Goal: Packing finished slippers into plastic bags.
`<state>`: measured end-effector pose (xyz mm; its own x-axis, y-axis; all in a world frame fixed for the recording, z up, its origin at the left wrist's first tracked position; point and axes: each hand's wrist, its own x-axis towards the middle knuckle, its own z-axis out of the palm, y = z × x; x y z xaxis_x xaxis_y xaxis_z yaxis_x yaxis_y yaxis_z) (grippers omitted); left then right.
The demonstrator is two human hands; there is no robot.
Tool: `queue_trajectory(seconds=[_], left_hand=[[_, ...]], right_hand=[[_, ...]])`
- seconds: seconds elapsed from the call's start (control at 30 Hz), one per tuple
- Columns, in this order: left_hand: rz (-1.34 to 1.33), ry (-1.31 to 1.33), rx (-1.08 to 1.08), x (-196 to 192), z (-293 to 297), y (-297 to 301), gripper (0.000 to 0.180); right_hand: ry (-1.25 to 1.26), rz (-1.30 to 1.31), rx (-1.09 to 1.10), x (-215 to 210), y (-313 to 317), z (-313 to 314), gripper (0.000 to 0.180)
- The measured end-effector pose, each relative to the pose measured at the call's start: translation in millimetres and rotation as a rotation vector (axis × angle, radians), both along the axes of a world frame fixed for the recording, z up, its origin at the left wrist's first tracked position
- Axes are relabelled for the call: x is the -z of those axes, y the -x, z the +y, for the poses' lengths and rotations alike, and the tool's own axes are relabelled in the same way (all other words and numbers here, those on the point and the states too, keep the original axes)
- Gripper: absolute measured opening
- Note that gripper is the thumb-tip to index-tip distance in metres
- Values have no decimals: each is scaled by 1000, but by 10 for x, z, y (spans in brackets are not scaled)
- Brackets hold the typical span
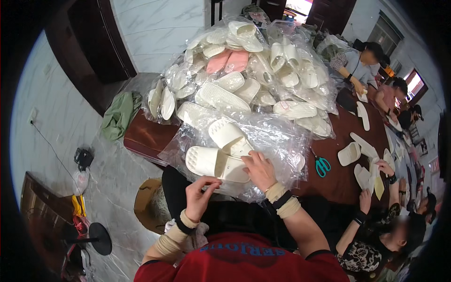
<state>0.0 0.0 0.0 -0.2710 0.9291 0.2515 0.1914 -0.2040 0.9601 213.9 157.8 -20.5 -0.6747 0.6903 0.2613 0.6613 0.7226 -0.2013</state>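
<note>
Low in the frame our left hand (199, 193) pinches the near edge of a cream slipper (213, 163) lying on clear plastic bags (277, 136) at the bench (338, 178) edge, fingers curled shut on it. Just right of it our right hand (260, 170) lies flat and open, pressing the slipper's right end. A second cream slipper (229, 135) touches it above; teal scissors (322, 165) lie further right.
</note>
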Motion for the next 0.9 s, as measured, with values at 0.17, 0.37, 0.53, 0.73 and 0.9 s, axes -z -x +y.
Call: queue_trajectory(seconds=[0.17, 0.37, 0.53, 0.73, 0.9], left_hand=[[-163, -154, -396, -136, -145, 735, 8], [-536, -385, -820, 103, -446, 1707, 13], [-581, -481, -1066, 644, -1080, 2570, 15], [-104, -238, -1326, 1079, -1832, 3244, 21], [870, 190, -1413, 1220, -1589, 2923, 40]], right_hand=[[-12, -41, 29, -22, -7, -54, 40], [-10, -59, -9, 59, 75, 15, 40], [4, -85, -9, 38, 108, -5, 40], [19, -71, -13, -3, 145, -4, 40], [46, -37, -42, -60, 200, -3, 36]])
